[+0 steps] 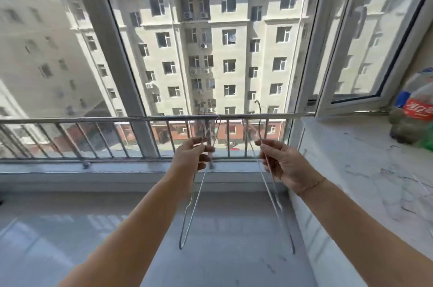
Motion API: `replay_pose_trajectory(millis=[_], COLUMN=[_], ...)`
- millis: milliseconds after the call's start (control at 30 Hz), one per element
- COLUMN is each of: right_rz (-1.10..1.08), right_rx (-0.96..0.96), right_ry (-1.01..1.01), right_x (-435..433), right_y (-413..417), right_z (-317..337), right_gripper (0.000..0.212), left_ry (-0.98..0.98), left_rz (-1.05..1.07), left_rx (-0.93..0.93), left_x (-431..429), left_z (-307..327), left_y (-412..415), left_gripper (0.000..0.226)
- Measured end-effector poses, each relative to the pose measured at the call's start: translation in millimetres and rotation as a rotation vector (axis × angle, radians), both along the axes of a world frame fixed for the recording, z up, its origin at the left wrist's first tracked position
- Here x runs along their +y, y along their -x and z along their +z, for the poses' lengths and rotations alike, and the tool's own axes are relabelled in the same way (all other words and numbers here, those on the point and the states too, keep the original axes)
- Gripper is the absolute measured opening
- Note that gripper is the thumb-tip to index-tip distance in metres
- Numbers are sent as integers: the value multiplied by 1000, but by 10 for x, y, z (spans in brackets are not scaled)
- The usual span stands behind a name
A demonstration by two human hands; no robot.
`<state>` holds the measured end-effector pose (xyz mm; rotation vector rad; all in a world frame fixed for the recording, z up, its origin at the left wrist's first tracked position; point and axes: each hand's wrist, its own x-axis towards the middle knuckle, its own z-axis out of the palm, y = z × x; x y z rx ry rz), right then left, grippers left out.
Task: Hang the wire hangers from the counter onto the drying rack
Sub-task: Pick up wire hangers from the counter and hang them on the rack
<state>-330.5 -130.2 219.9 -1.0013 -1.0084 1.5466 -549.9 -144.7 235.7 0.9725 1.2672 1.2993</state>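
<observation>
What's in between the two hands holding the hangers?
Nothing sits there. In the head view, the gap between the left hand and the right hand is bare; only the railing bars show behind it.

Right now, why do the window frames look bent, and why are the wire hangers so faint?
Head view: the wide-angle lens bows the white window frames and grey metal railing; backlight fades the silver wire hangers held in the left hand and right hand; the red-labelled plastic bottle at the right edge is blurred.
</observation>
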Motion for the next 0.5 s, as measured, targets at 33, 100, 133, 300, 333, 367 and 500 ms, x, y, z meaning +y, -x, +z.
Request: replay_pose_trajectory(millis=[33,100,133,300,333,367,500], right_rz=[44,116,141,256,275,295,393], right_rx=[5,17,23,59,64,65,114], right_ry=[-6,-16,-17,-3,-1,0,-4], right_x=[-4,-39,-70,-296,-340,-389,-581], right_y=[260,817,1103,2550,2840,3125,4187], right_z=[24,75,100,193,213,237,375], right_gripper=[12,12,12,13,13,13,13], left_ry=[-1,2,6,29,30,32,21], left_rz=[33,99,125,240,268,295,377], left_rx=[-10,-46,-57,23,43,63,110], left_x=[-107,-329,-437,-992,-1092,-1185,-1527], left_z=[38,114,141,280,318,356,484], left_y=[263,803,1074,2380,2630,2876,3790], left_gripper=[21,19,19,14,15,15,17])
